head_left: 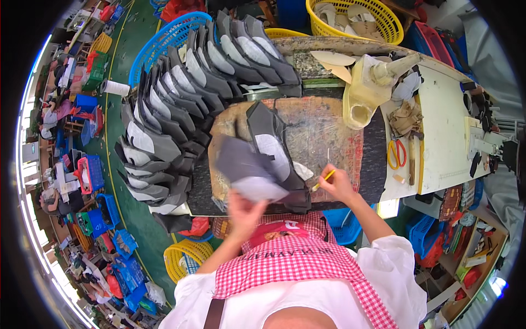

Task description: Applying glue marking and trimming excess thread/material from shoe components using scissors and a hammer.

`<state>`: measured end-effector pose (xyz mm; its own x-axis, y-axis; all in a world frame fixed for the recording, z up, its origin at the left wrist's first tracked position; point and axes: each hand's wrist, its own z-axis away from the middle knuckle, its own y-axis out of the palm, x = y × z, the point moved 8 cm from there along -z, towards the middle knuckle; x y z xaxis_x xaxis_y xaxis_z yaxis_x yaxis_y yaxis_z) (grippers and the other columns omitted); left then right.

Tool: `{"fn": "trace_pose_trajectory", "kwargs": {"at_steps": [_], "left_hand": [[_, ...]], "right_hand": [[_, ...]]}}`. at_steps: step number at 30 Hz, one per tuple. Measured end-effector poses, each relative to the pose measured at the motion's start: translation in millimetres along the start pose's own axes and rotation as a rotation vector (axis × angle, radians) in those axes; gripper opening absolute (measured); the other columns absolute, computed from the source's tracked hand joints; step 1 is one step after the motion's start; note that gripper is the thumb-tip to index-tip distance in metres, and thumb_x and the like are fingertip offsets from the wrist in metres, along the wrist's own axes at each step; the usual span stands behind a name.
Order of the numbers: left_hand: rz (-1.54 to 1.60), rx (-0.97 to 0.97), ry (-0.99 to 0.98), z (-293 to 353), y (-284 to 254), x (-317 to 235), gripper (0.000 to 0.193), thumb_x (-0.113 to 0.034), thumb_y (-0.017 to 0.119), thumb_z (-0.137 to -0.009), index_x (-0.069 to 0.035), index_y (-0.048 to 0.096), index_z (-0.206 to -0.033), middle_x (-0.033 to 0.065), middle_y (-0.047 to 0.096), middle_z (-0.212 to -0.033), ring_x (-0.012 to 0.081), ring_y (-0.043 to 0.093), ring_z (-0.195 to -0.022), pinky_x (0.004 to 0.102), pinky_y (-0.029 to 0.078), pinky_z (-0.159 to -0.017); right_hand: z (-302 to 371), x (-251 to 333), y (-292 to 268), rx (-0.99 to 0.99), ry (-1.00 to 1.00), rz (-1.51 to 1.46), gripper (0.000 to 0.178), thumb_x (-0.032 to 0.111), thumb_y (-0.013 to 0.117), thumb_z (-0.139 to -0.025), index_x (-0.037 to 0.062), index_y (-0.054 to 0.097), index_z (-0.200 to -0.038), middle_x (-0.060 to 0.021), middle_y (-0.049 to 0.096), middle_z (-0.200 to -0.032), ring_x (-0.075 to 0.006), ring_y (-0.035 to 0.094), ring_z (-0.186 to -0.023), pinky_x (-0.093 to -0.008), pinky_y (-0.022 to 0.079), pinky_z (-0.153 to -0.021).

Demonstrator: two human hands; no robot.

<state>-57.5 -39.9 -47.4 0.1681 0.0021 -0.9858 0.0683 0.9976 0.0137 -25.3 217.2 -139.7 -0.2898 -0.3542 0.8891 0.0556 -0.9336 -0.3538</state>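
My left hand [245,214] pinches the near edge of a dark grey cut piece [239,163] with a pale grey panel, holding it over the left part of the worn work board [329,120]. That piece is blurred by motion. Another dark grey piece [273,151] with a pale panel lies on the board, slightly overlapped by the held one. Just right of it, my right hand [339,185] is closed round a slim yellow tool [327,178]; its exact kind is unclear. A small white scrap [303,170] lies beside the piece near my right fingers.
Fanned-out grey pieces [159,131] curve along the table's left and far side. A crusted yellowish pot [361,98] stands at the board's far right. Beyond it lie orange-handled scissors [396,154]. A yellow basket [356,22] and a blue basket [164,41] stand past the far edge.
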Motion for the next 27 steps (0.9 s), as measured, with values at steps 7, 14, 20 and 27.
{"fn": "trace_pose_trajectory", "kwargs": {"at_steps": [7, 14, 20, 27], "left_hand": [[0.043, -0.53, 0.293, -100, -262, -128, 0.052, -0.004, 0.057, -0.076, 0.002, 0.038, -0.124, 0.0103, 0.053, -0.112, 0.0214, 0.051, -0.105, 0.0344, 0.041, -0.09], [-1.017, -0.841, 0.602, -98, -270, -118, 0.047, -0.017, 0.056, -0.085, 0.002, 0.04, -0.125, 0.0152, 0.043, -0.124, 0.0245, 0.042, -0.113, 0.0348, 0.033, -0.094], [-0.497, 0.051, 0.155, -72, -58, -1, 0.031, -0.004, 0.049, -0.085, -0.002, 0.05, -0.116, 0.0088, 0.055, -0.106, 0.0179, 0.054, -0.096, 0.0296, 0.041, -0.088], [0.029, 0.115, -0.411, -98, 9, 114, 0.047, -0.009, 0.059, -0.082, 0.002, 0.042, -0.124, 0.0058, 0.051, -0.106, 0.012, 0.052, -0.09, 0.0244, 0.043, -0.08]], "right_hand": [[-52, 27, -131, -0.689, -0.175, -0.04, 0.009, 0.009, 0.061, -0.082, 0.0014, 0.057, -0.079, -0.0033, 0.056, -0.065, -0.0081, 0.05, -0.055, -0.0229, 0.04, -0.05], [-59, 34, -103, -0.554, -0.196, 0.496, 0.024, 0.026, 0.061, -0.082, 0.0022, 0.057, -0.077, -0.0123, 0.059, -0.064, -0.0263, 0.057, -0.055, -0.0332, 0.044, -0.05], [-78, 44, -37, -0.221, 0.097, -0.73, 0.022, 0.024, 0.057, -0.084, 0.002, 0.054, -0.083, -0.0066, 0.059, -0.069, -0.0104, 0.056, -0.054, -0.0218, 0.043, -0.046], [-160, 80, 45, -0.009, -0.068, -0.351, 0.014, 0.014, 0.056, -0.081, 0.0022, 0.05, -0.08, -0.006, 0.059, -0.072, -0.0097, 0.057, -0.061, -0.0231, 0.045, -0.055]]}}
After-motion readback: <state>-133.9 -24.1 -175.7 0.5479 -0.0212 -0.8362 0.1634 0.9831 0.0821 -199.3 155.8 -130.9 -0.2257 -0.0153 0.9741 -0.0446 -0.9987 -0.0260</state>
